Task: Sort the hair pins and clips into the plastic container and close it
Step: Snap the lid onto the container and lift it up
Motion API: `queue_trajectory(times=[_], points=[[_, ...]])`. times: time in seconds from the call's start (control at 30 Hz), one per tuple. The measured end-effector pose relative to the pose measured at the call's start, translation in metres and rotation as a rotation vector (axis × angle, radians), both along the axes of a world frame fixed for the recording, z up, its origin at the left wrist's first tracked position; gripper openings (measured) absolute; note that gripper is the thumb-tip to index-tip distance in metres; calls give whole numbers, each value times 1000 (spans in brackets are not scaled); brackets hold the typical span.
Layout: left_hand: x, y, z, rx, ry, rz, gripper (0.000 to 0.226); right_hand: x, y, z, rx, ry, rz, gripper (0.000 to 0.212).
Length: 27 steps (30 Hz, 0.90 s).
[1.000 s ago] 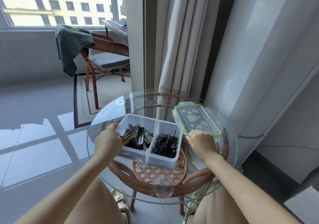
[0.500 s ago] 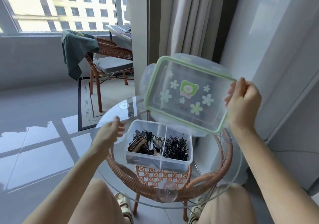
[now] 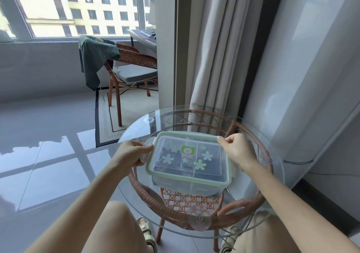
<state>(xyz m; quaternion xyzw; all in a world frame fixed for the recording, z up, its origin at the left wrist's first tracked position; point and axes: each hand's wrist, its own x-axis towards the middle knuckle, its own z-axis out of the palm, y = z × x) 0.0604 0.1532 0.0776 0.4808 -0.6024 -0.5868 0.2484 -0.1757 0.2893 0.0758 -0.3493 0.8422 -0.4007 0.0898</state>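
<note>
I see the lid lying on the container, which sits on the round glass table over its rattan frame. My left hand grips the lid's left latch flap, fingers curled around it. My right hand pinches the lid's far right corner, thumb and fingers closed on the green rim. Dark pins and clips show dimly through the lid (I cannot make out which compartment holds which). A wicker chair with a green cloth stands well apart, by the window.
</note>
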Motion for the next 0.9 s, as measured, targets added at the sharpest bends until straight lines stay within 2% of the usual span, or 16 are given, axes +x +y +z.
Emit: queue_trajectory(times=[0.07,0.2,0.33,0.53,0.63,0.9], points=[[-3,-3,-4,4,-7,1,19,-1,4,-3,15,76,29,52],[-5,-9,-8,49,19,23,16,2,0,-5,-1,101,19,48],[-5,-10,-11,58,31,11,15,1,0,-8,-31,172,-9,24],[-7,-9,-14,23,13,-14,25,-4,7,-17,-14,276,34,26],[-7,-7,-15,28,19,-9,22,-1,10,-23,-51,299,35,27],[-12,-7,-13,16,27,45,19,2,3,-16,-88,239,-7,25]])
